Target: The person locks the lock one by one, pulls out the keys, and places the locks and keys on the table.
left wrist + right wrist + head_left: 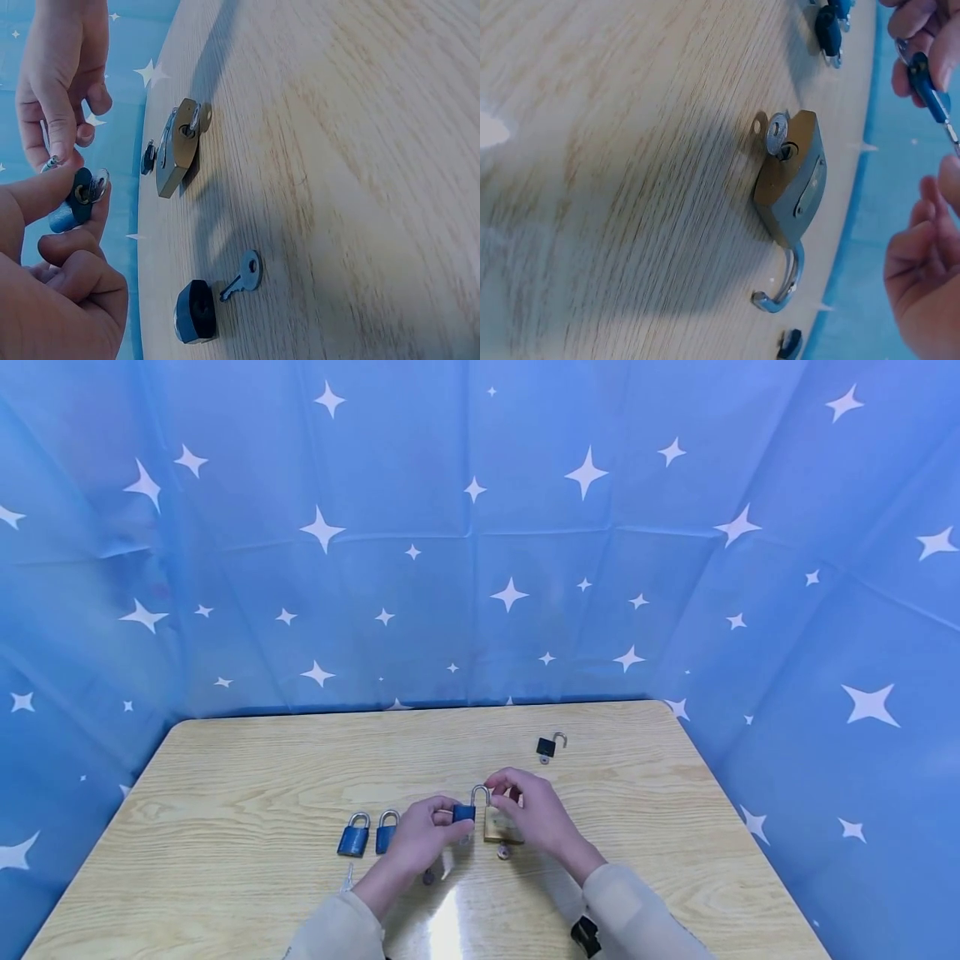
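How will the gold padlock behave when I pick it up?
The gold padlock is probably heavy for its size, given its thick metal body. Its open shackle may swivel, and its protruding key could snag.

Both forearms reach in from the bottom of the head view and converge, bringing the hands close together. The left hand [423,831] pinches with thumb and fingers, its remaining digits folded toward the palm. The right hand [536,806] faces it, thumb and forefinger drawn together, the other fingers seemingly bent loosely, though partly hidden.
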Motion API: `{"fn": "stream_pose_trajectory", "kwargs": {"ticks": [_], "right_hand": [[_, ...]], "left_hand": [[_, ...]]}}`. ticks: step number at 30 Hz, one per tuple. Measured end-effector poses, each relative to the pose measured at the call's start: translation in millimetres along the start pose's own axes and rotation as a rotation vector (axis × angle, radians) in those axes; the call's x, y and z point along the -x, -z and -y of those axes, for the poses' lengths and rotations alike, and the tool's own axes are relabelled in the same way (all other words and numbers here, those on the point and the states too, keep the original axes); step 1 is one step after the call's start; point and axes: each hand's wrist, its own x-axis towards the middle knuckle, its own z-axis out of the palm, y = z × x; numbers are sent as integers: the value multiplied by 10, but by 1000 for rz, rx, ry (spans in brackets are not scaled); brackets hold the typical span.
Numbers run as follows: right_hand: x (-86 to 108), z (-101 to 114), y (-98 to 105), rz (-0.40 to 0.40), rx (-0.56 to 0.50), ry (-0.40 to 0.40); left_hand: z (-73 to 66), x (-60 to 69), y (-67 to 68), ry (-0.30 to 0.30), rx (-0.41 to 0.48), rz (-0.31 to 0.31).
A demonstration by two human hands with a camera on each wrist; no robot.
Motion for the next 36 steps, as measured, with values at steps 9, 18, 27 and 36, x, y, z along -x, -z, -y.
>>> {"fn": "stream_pose_trajectory", "kwargs": {"ticks": [9, 18, 27, 36], "right_hand": [[4, -9, 0, 32, -70, 38], [-3, -30, 17, 109, -124, 72], [-31, 14, -33, 127, -149, 73], [-73, 193, -172, -10, -29, 36]], "left_hand": [[17, 9, -10, -6, 20, 1], [20, 23, -7, -7, 39, 9], [42, 10, -22, -30, 26, 13], [30, 0, -72, -55, 22, 16]]}}
